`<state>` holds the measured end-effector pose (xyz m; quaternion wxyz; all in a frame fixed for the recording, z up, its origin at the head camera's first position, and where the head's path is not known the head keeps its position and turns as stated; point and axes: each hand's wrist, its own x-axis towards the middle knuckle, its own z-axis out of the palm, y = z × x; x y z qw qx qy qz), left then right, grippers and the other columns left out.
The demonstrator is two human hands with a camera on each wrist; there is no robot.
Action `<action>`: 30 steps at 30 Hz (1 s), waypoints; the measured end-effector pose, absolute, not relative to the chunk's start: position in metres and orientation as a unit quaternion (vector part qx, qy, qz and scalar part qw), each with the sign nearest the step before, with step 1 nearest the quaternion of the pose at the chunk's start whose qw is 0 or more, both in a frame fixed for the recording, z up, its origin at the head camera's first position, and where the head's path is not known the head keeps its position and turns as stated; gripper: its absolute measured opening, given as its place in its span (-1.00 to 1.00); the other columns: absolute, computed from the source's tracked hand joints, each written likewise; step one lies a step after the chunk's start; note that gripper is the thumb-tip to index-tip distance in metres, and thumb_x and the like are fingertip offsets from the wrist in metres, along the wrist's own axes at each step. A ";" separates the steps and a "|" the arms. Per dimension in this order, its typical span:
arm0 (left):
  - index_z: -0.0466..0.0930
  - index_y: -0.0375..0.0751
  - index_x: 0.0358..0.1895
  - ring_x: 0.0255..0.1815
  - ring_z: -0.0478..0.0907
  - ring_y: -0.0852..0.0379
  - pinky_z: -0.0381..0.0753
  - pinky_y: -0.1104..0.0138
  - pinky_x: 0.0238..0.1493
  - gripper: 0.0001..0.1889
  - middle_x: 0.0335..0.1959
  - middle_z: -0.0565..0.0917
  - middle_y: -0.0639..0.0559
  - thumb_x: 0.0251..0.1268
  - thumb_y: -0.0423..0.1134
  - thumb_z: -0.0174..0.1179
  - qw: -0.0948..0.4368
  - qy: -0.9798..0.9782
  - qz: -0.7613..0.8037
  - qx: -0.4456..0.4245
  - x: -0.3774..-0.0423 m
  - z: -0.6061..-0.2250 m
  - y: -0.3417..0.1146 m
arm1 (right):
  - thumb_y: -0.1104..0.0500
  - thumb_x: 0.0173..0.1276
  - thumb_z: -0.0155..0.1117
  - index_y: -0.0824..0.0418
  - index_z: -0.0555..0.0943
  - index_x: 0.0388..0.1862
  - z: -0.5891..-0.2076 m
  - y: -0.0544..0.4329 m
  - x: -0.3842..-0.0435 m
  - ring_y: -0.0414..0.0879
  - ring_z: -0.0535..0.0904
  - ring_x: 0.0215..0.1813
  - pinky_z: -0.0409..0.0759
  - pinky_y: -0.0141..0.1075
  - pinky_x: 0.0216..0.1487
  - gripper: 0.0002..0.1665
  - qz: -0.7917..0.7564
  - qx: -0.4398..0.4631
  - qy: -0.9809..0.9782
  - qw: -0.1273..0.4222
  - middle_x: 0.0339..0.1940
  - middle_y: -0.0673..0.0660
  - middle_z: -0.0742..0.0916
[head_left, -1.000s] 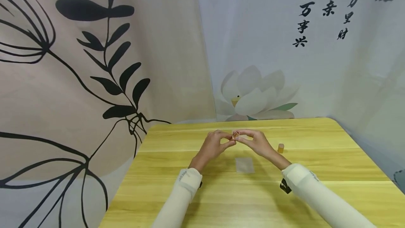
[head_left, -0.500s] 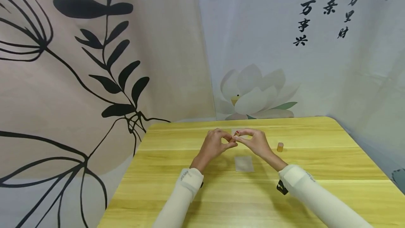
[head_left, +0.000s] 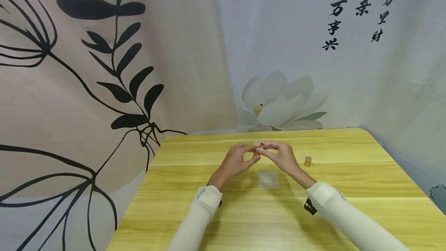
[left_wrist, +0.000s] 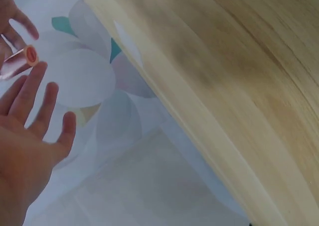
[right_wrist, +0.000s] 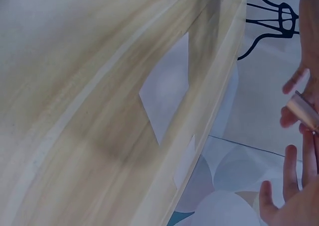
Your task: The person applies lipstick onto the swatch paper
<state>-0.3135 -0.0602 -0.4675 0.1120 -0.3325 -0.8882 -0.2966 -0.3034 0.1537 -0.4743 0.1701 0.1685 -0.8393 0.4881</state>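
Observation:
Over the far middle of the table, both hands meet at a small lipstick [head_left: 260,146], its red tip pointing up in the head view. My left hand [head_left: 239,161] pinches its lower part between thumb and fingers. From the other side my right hand [head_left: 281,155] pinches it near the top. The left wrist view looks at the open end of the lipstick [left_wrist: 31,56], with red inside a shiny ring. In the right wrist view its rose-gold tube [right_wrist: 303,110] shows between the fingers. A gold cap [head_left: 308,161] stands on the table right of the right hand.
A pale square sheet [head_left: 268,180] lies on the wooden table [head_left: 251,220] below the hands. Another pale sheet [head_left: 258,143] lies behind them, partly hidden. Printed curtains [head_left: 195,69] hang just past the table's far edge.
The lipstick's red tip shows more plainly at the top of the tube than before. Both hands stay in nearly the same place, their fingers shifting slightly around it.

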 end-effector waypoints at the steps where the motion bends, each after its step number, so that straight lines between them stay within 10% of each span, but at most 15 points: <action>1: 0.70 -0.02 0.28 0.20 0.60 0.12 0.60 0.11 0.20 -0.59 0.10 0.74 0.12 0.51 0.05 0.27 0.096 -0.886 -0.305 -0.336 -0.313 -0.467 -0.061 | 0.02 0.33 0.55 0.12 0.84 -0.16 -0.474 0.154 -0.304 0.11 0.74 0.09 0.64 0.15 0.13 -0.78 0.488 0.169 -0.839 0.171 0.03 0.12 0.83; 30: 0.85 0.01 -0.05 0.04 0.70 0.18 0.67 0.23 0.05 -0.67 -0.18 0.82 0.26 0.23 0.09 0.50 0.121 -0.890 -0.323 -0.298 -0.318 -0.467 -0.055 | -0.01 0.32 0.56 0.17 0.84 -0.20 -0.476 0.156 -0.303 0.15 0.74 0.08 0.61 0.21 0.16 -0.74 0.489 0.150 -0.842 0.170 -0.14 0.12 0.85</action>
